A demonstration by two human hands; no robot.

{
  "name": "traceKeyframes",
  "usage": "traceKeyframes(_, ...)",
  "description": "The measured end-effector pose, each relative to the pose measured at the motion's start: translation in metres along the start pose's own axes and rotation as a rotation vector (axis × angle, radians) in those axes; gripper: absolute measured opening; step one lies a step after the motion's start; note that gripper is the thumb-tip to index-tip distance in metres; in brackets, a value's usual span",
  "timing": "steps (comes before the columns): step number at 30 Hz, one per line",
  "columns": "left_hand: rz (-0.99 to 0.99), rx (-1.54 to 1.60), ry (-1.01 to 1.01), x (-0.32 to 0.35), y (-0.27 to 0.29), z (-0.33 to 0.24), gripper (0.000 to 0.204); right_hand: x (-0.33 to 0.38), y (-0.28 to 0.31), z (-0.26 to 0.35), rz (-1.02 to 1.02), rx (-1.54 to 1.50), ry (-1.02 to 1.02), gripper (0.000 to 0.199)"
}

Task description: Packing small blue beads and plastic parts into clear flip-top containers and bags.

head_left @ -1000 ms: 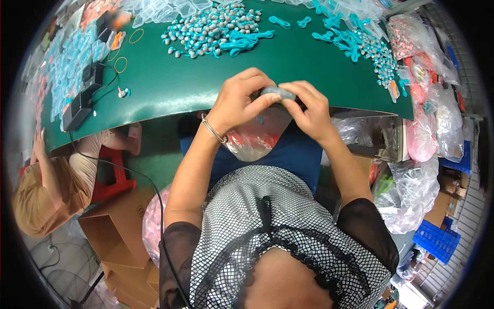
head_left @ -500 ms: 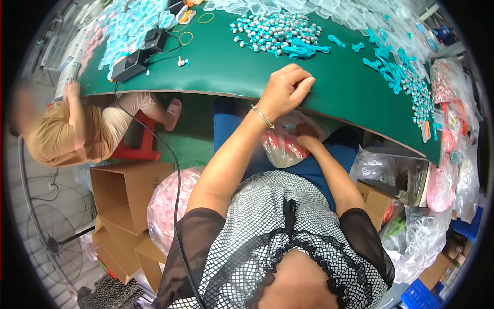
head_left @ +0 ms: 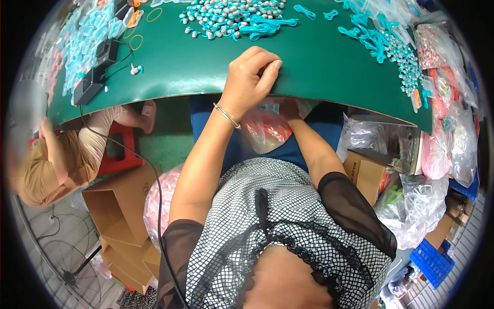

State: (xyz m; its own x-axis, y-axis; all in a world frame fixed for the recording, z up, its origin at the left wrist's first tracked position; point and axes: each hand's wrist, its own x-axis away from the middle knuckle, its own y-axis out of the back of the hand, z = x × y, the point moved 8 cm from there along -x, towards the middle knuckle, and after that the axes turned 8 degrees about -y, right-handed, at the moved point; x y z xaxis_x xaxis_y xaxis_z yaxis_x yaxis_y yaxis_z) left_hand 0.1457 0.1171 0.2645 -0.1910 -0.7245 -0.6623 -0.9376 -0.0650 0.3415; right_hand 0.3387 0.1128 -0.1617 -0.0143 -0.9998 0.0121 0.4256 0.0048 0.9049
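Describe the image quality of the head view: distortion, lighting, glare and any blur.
Head view: strong fisheye, so the near edge of the green table bows into an arc and the corners go black; lighting is even and bright, with soft sheen on the clear plastic bags at the right; the left hand is sharp, the right hand sits in shade under the table, and a patch at the far left is blurred.

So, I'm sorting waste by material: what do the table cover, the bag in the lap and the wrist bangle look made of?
Table cover: likely vinyl or rubber mat, green, smooth with soft sheen.
Bag: thin clear plastic film, wrinkled and glossy, contents showing through.
Bangle on the left hand: probably metal, thin, silvery glint.
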Motion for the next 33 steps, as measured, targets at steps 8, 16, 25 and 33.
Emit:
traceKeyframes(8, -0.018, 0.02, 0.015, -0.004, -0.006, -0.001, 0.004, -0.006, 0.072, 0.009, -0.234, -0.197, -0.046, 0.022)
traceKeyframes(16, 0.027, -0.06, 0.068, 0.009, 0.012, 0.009, 0.004, 0.051, 0.161, 0.053, 0.196, -0.629, -0.25, 0.013)
traceKeyframes(25, 0.082, -0.051, 0.071, 0.006, 0.008, 0.003, 0.005, 0.089, 0.311, 0.105, 0.502, -0.747, 0.001, 0.017)
traceKeyframes(33, 0.161, 0.077, 0.079, -0.001, 0.006, -0.005, 0.007, 0.009, 0.431, 0.18, 0.145, -0.583, 0.26, 0.013)
